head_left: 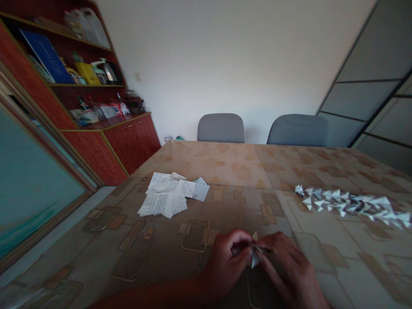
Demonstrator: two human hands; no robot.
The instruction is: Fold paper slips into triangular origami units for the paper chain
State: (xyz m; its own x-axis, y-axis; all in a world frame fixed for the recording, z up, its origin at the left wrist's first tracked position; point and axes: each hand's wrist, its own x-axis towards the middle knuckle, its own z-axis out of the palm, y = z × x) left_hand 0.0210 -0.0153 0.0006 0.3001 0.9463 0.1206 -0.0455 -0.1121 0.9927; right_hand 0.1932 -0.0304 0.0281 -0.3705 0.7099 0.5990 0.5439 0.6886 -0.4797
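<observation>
2 hands pinch 1 small folded paper piece (255,259).
Left hand (227,259) and right hand (289,262) meet, thumbs and fingers nearly closed on it; matching the edges before pressing each crease should keep it crisp. Printed paper slips (167,197) lie ahead-left of the hands, pointed paper pieces (347,204) ahead-right.

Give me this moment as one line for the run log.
left hand: pinching folded paper piece | right hand: pinching same piece | ahead left: printed paper slips, piled | ahead right: folded paper triangles, clustered
</observation>
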